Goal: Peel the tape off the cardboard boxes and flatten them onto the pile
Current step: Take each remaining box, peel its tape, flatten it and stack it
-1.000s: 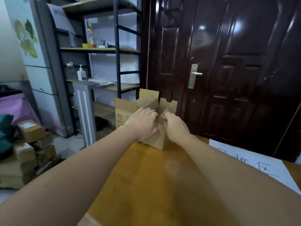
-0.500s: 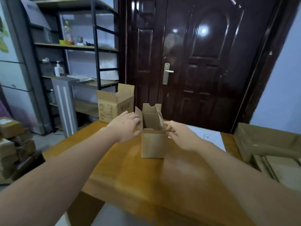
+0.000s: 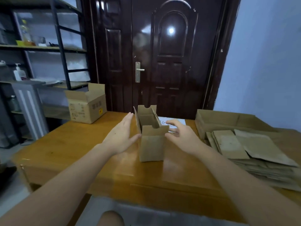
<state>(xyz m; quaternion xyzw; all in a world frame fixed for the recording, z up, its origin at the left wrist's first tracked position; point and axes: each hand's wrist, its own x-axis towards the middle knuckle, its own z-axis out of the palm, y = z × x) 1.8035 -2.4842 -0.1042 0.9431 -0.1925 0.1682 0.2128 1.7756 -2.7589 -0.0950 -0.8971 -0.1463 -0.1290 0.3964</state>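
Note:
A small brown cardboard box (image 3: 151,144) stands upright in the middle of the wooden table (image 3: 68,144), its top flaps open. My left hand (image 3: 121,136) is just left of it, fingers straight, thumb close to the box's left wall. On the other side my right hand (image 3: 180,133) hovers with loosely spread fingers, fingertips near the top flap. Neither hand grips the box. A pile of flattened cardboard (image 3: 254,152) lies on the table's right side.
A larger open cardboard box (image 3: 87,106) with printed marks sits at the table's far left corner. A white paper sheet (image 3: 174,122) lies behind the small box. A dark door (image 3: 162,54) is straight ahead, metal shelves (image 3: 40,49) at left.
The view has swung right, bringing the flattened pile into sight. The small box came toward the table's middle and both hands have let go, opening beside it.

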